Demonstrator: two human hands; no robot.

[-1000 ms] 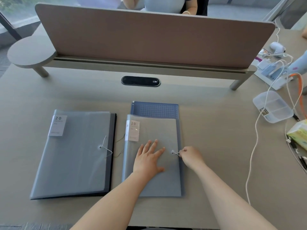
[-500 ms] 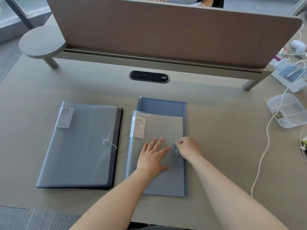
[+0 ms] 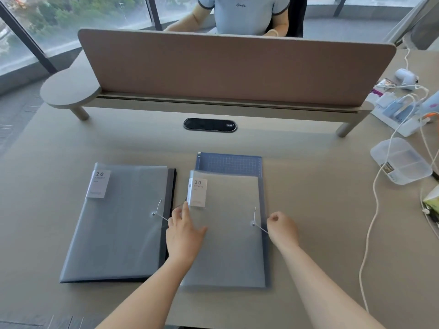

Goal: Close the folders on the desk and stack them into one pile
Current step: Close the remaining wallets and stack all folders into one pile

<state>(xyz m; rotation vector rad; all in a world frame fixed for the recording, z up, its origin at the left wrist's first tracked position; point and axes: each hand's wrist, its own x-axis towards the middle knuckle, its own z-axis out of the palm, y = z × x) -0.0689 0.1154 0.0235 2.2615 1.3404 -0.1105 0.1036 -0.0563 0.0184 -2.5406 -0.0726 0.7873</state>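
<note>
Folders lie side by side on the desk point(image 3: 308, 210), both closed and flat, not yet stacked. The left folder point(image 3: 118, 224) is grey with a dark spine along its right edge and a white label reading "20" at its upper left corner. The right folder point(image 3: 228, 233) is paler, carries the same kind of label at its upper left, and rests on a blue grid mat point(image 3: 229, 162) whose far end projects beyond the folder's top edge. A narrow strip of desk separates the two folders.

Each folder has a small button with a thin elastic cord near its right edge. The cord point(image 3: 259, 225) of the right folder runs from its button toward the right hand.

Left hand point(image 3: 184, 236): palm down, fingers extended and loosely spread, resting on the left portion of the right folder with the fingertips reaching toward the gap between the folders. It grasps nothing.

Right hand point(image 3: 282, 227): curled into a loose fist just beside the right edge of the right folder. The cord appears to end at its fingers, though the contact point is too small to confirm.

Beyond the folders stand a brown divider panel point(image 3: 237, 70) and a black oval cable port point(image 3: 210, 124). A clear plastic container point(image 3: 401, 160) and white cables lie at the right.
</note>
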